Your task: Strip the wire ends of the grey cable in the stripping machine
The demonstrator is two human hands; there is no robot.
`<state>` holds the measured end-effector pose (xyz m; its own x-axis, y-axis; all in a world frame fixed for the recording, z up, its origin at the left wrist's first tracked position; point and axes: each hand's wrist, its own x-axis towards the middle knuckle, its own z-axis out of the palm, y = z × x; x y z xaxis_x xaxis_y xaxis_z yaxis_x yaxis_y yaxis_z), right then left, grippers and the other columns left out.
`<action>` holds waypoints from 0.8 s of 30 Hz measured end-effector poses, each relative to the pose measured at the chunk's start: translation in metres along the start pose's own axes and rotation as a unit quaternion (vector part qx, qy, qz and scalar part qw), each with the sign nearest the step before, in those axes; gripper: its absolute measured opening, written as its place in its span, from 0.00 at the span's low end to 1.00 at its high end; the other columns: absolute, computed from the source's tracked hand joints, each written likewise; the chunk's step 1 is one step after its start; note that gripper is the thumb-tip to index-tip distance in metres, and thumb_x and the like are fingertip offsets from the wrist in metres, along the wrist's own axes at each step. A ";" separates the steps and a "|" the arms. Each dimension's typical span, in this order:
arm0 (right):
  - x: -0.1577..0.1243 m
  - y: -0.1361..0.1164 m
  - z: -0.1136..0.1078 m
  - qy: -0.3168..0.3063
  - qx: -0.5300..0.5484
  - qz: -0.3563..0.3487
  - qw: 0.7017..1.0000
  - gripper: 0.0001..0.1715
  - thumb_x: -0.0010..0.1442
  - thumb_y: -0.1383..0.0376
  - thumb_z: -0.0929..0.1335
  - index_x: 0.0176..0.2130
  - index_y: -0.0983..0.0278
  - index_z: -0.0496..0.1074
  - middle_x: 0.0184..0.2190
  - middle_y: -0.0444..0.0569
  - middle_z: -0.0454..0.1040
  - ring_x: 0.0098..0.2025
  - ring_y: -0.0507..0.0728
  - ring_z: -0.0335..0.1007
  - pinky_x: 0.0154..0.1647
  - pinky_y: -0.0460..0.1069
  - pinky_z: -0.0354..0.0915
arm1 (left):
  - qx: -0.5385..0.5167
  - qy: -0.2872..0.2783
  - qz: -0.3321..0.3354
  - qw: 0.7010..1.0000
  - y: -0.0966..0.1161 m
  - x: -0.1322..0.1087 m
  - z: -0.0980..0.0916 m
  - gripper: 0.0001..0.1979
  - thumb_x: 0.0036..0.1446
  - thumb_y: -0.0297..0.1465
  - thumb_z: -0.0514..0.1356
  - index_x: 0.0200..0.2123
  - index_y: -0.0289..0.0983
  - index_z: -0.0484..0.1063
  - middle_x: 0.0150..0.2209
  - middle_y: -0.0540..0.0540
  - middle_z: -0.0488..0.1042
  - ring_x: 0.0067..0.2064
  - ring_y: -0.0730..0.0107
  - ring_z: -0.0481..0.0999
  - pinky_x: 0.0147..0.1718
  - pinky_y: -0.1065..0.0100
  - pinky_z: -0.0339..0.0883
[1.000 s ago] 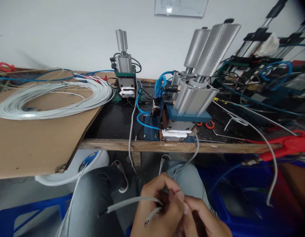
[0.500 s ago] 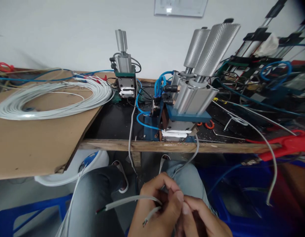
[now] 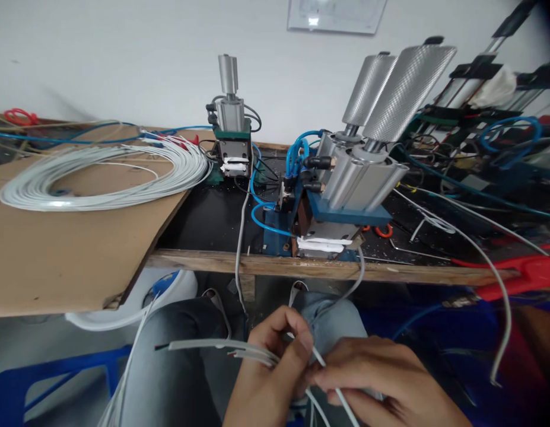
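White cables (image 3: 203,343) with stripped ends, dark and red wire tips showing, stick out to the left from my left hand (image 3: 275,370). That hand is closed around them, thumb against the forefinger. My right hand (image 3: 381,373) is close beside it, its fingers pinching a white cable (image 3: 320,357) that runs from the left fingertips down to the lower right. More white cable hangs below the two hands. Both hands are above my lap, in front of the bench edge. A bundle of white cables (image 3: 127,379) lies over my left leg.
On the bench stand pneumatic presses (image 3: 355,178) with blue hoses and a smaller press (image 3: 232,118). A coil of white cable (image 3: 56,203) lies on cardboard (image 3: 79,255). At right are a red air gun (image 3: 537,276) and a drooping cable (image 3: 501,296). Below are a white bucket (image 3: 97,317) and blue stool (image 3: 56,370).
My right hand has moved right, away from the left fingertips, and a stretch of cable now shows between them. The cable ends in my left hand have shifted left and up.
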<state>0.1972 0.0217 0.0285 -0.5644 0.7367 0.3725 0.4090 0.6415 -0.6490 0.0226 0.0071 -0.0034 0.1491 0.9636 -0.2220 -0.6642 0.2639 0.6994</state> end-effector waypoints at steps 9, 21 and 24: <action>0.047 0.042 0.024 0.260 -0.032 -0.101 0.960 0.16 0.67 0.77 0.71 0.50 0.59 0.78 0.42 0.41 0.82 0.43 0.45 0.81 0.49 0.38 0.74 | -0.094 0.038 0.079 0.992 0.006 0.004 0.009 0.14 0.56 0.37 0.76 0.40 0.36 0.82 0.27 0.55 0.63 0.20 0.92 0.48 0.20 0.84 0.50; 0.063 0.062 0.039 0.339 0.019 -0.046 0.940 0.19 0.68 0.75 0.72 0.52 0.53 0.79 0.44 0.37 0.82 0.44 0.45 0.81 0.49 0.40 0.76 | -0.058 0.013 0.052 0.997 0.002 0.004 0.002 0.15 0.57 0.39 0.75 0.41 0.35 0.80 0.28 0.55 0.65 0.20 0.91 0.49 0.22 0.81 0.45; 0.065 0.065 0.042 0.353 0.029 -0.029 0.935 0.18 0.69 0.73 0.72 0.52 0.52 0.80 0.44 0.37 0.83 0.44 0.47 0.82 0.49 0.42 0.77 | -0.060 0.014 0.053 0.997 0.003 0.003 0.002 0.16 0.57 0.40 0.75 0.40 0.35 0.80 0.28 0.55 0.64 0.21 0.91 0.50 0.22 0.82 0.46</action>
<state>0.1568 0.1025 -0.0170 0.0382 0.6720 0.7396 0.3416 0.6868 -0.6416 0.0227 0.0109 -0.0010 0.0542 0.9838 -0.1708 -0.7584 0.1518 0.6339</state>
